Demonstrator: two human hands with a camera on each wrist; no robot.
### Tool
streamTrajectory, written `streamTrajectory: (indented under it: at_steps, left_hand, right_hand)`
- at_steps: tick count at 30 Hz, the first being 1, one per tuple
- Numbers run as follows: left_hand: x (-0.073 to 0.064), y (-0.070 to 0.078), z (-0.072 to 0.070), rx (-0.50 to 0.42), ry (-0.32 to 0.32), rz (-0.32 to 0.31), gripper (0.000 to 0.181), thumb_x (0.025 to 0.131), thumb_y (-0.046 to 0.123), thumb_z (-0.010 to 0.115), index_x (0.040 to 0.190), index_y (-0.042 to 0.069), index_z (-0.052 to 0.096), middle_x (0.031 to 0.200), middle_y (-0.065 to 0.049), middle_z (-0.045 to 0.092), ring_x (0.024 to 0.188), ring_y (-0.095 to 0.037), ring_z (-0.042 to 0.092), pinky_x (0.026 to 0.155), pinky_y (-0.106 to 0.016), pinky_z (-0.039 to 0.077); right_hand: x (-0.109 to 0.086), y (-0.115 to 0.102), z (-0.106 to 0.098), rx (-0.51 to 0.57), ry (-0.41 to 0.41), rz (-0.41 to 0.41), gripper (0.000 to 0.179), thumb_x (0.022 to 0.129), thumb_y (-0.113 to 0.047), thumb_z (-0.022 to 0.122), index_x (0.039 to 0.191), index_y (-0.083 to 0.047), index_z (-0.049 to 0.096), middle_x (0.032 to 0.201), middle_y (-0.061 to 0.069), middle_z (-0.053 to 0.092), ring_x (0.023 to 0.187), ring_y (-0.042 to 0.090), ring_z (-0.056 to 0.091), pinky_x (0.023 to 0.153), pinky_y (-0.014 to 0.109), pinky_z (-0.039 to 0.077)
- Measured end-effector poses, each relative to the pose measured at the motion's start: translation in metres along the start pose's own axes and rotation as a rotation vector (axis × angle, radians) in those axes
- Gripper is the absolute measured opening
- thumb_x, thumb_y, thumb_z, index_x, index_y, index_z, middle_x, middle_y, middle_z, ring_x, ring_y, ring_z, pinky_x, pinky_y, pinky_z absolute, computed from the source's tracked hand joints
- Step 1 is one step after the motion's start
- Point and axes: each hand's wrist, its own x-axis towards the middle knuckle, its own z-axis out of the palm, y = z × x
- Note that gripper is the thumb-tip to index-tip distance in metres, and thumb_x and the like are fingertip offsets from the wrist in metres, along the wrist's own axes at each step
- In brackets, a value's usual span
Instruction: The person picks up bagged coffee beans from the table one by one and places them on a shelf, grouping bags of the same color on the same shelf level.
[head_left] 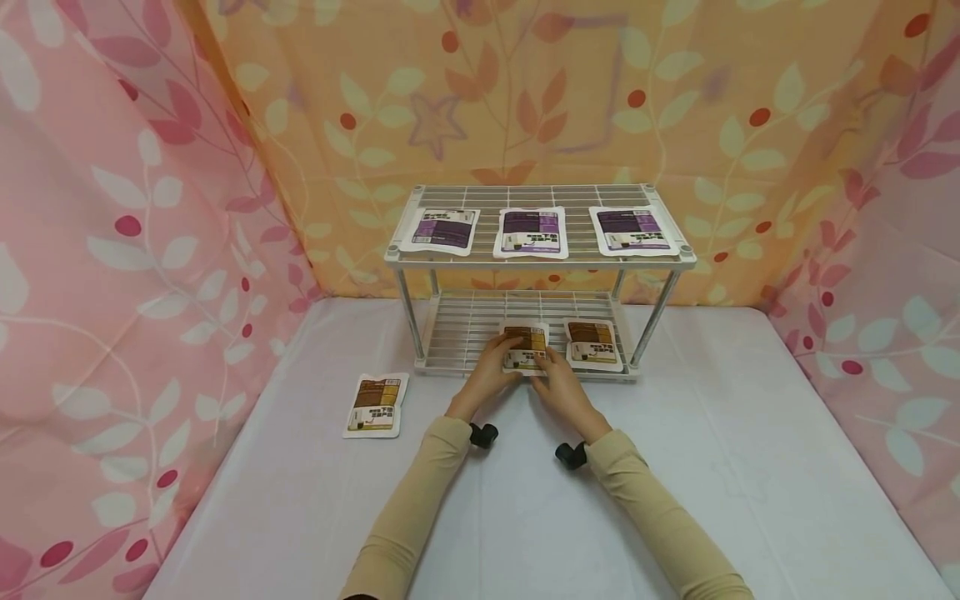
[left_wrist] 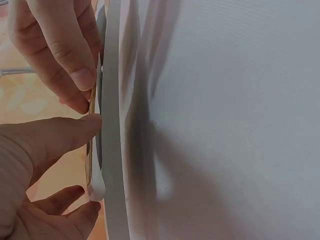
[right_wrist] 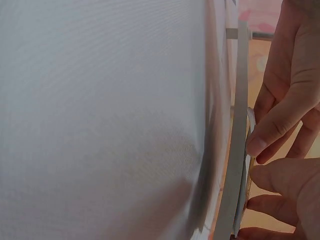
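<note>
A flat pouch with a brown and yellow label (head_left: 525,348) lies on the lower shelf of a white wire rack. My left hand (head_left: 491,372) holds it at its left edge, thumb on the near edge and fingers along the side. From the right, my right hand (head_left: 561,390) grips the same pouch. In the left wrist view, the thumb of the left hand (left_wrist: 45,160) touches the pouch's thin edge (left_wrist: 95,170). The right wrist view has the right hand (right_wrist: 292,90) pinching that edge too. Beside it on the shelf lies another brown pouch (head_left: 592,344).
Three purple-labelled pouches, left (head_left: 441,232), middle (head_left: 531,233) and right (head_left: 633,231), lie on the rack's upper shelf (head_left: 540,264). A third brown pouch (head_left: 376,406) rests on the white table (head_left: 300,517), left of the rack. Patterned cloth walls (head_left: 315,100) surround the table.
</note>
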Motion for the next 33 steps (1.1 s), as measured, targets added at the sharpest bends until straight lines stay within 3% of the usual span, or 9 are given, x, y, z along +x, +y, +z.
streamTrajectory:
  at_steps: [18,26,33]
  left_hand:
    - [0.008,-0.006,0.004,-0.010,-0.003,0.000,0.061,0.082,0.011,0.070,0.136,0.006,0.044,0.143,-0.024,0.034,0.133,-0.037,0.031,0.105,-0.049,0.033]
    - [0.000,-0.002,-0.002,-0.067,0.030,-0.007,0.058,0.084,0.011,0.068,0.136,0.007,0.044,0.145,-0.024,0.031,0.132,-0.038,0.032,0.105,-0.050,0.033]
    - [-0.010,-0.002,-0.006,-0.041,0.075,0.019,0.054,0.086,0.013,0.065,0.136,0.005,0.045,0.143,-0.025,0.033,0.130,-0.039,0.035,0.101,-0.053,0.036]
  right_hand:
    - [0.006,0.000,0.000,0.005,-0.002,-0.011,0.049,0.089,-0.016,0.060,0.131,0.007,0.047,0.141,0.034,0.030,0.127,0.048,0.035,0.100,0.056,0.036]
    - [0.003,-0.007,0.006,-0.023,0.076,-0.047,0.045,0.085,-0.012,0.064,0.125,0.005,0.054,0.137,0.033,0.037,0.124,0.047,0.039,0.094,0.055,0.042]
    - [0.000,-0.014,0.017,0.037,0.115,-0.116,0.040,0.085,-0.009,0.064,0.123,0.003,0.057,0.137,0.031,0.038,0.124,0.046,0.039,0.096,0.057,0.040]
